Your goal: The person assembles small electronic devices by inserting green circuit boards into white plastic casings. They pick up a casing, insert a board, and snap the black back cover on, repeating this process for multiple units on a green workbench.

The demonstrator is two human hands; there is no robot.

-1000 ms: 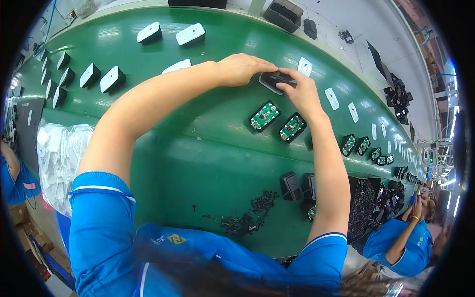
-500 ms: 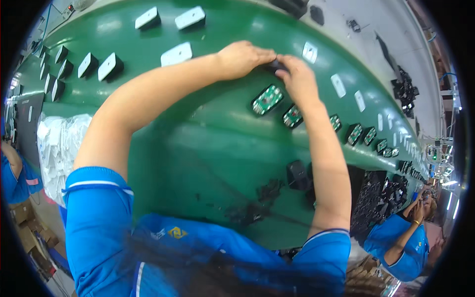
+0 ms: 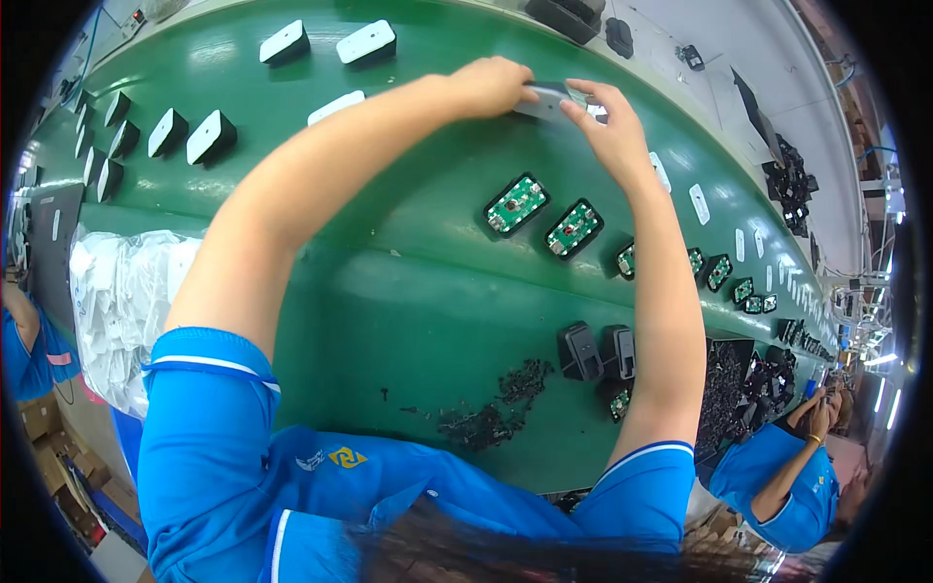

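Both hands are stretched out over the far middle of the green bench. A pale grey-white cover plate with rounded ends lies tilted between them; whether a black housing is under it, I cannot tell. My left hand is closed on its left end. My right hand pinches the right end between thumb and fingers. Nearer to me, a black housing with a green circuit board lies face up, and a second board-filled housing sits to its right. Several more go off to the right, partly behind my right forearm.
White-topped black housings stand at the left and far side. Loose white plates line the right edge. A clear bag of white parts lies left. Small black pieces and black housings lie nearer me. A co-worker sits at right.
The dark thing between my hands has given way to a pale plate surface facing up. Both hands have shifted slightly farther away, and my right hand has moved right, its fingers spread wider.
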